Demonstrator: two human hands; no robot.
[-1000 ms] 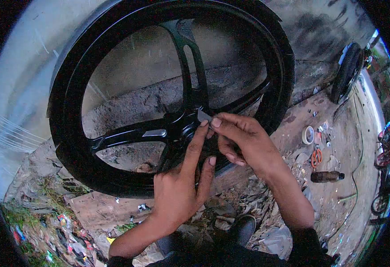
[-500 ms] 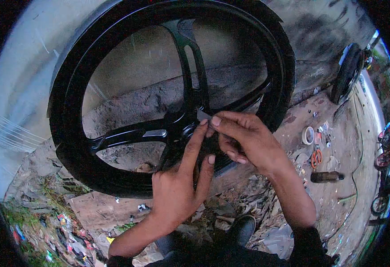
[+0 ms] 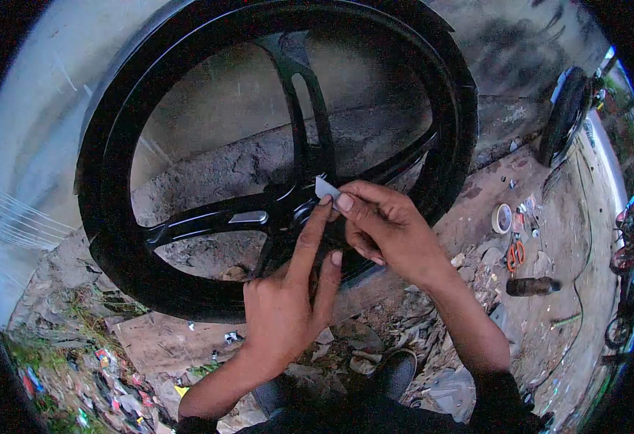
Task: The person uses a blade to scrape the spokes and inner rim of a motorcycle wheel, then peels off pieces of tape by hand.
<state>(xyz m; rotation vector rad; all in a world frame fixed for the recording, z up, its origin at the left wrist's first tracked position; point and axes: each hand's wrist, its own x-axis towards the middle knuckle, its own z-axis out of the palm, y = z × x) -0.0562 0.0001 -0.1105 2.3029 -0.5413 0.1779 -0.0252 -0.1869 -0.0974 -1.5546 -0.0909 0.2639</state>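
A black three-spoked wheel [image 3: 219, 213] with a tyre stands in front of me. The lower-left spoke bears a silver-grey patch [image 3: 249, 218]. Near the hub, my right hand [image 3: 396, 228] pinches a small pale grey strip [image 3: 325, 188] between thumb and forefinger. My left hand [image 3: 288, 300] is open, forefinger and thumb stretched apart. Its forefinger tip touches or almost touches the strip's lower edge. The hub is partly hidden by my hands.
A pale wall [image 3: 35, 188] rises behind the wheel. On the ground to the right lie a tape roll [image 3: 501, 218], orange-handled scissors [image 3: 515, 255] and a dark bottle [image 3: 533, 287]. Another tyre [image 3: 567, 119] leans farther back. Litter [image 3: 118, 383] covers the lower left.
Both hands have shifted slightly left, and the strip has turned so that more of its pale face shows. The pinch on it is unchanged.
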